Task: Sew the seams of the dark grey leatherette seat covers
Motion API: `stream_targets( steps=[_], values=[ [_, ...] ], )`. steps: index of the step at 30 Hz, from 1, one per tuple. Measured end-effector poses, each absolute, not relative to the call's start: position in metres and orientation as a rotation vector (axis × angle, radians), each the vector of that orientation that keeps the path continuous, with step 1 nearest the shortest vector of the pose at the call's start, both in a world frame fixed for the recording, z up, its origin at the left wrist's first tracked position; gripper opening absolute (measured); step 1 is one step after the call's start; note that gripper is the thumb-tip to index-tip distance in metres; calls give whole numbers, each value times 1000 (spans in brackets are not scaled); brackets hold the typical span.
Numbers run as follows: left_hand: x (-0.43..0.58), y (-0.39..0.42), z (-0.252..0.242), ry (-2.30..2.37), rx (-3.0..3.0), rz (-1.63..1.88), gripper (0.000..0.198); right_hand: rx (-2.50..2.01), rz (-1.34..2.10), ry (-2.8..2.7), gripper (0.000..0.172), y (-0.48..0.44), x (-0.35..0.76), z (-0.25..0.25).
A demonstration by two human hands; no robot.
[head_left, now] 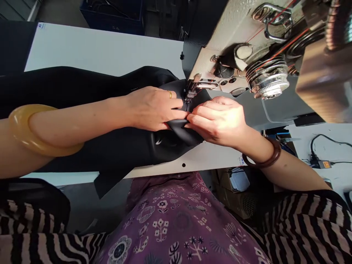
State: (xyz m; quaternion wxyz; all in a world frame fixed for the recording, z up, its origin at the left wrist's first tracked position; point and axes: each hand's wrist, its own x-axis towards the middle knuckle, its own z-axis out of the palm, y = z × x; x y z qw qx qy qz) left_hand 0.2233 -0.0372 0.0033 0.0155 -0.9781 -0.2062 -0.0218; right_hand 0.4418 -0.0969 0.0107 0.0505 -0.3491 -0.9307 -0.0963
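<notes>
A large piece of black fabric (82, 86) lies across the white sewing table (104, 47). My left hand (152, 108), with a gold ring and a yellow bangle on the forearm, pinches a fold of the fabric just in front of the presser foot (189, 96). My right hand (220, 121), with a dark brown bangle at the wrist, grips the same fold from the right, its fingertips meeting those of the left. Both hands are closed on the fabric directly under the sewing machine head (247, 55). The needle is hidden behind the fingers.
Red thread runs over the tension discs (268, 79) of the machine. A cable and a small plug (324, 164) lie on the table at far right. Cardboard boxes (233, 190) sit under the table. A dark crate (112, 14) stands beyond the table's far edge.
</notes>
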Motion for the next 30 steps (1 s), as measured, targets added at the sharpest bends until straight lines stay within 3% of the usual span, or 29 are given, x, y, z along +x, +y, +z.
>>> stream_targets(
  steps=[5, 11, 14, 19, 24, 27, 30],
  values=[
    [215, -33, 1, -373, -2877, 228, 30, -1231, -263, -2910, 42, -97, 417, 19],
    [219, -39, 3, -493, -2912, 174, 34, -1099, -474, -2831, 58, -129, 437, 4],
    [222, -38, 3, -525, -2920, 152, 36, -1134, -430, -2807, 56, -136, 448, -6],
    [222, -29, -2, -613, -3008, 30, 41, -1080, -386, -2766, 69, -120, 454, -12],
    [220, -26, -7, -398, -3271, -93, 31, -840, -404, -2615, 62, -114, 458, -18],
    [218, -27, -8, -413, -3297, -96, 28, -958, -138, -2298, 62, -111, 478, -41],
    [216, -30, -3, -499, -3291, -25, 39, -1533, 363, -1645, 65, -100, 506, -80]
  ],
)
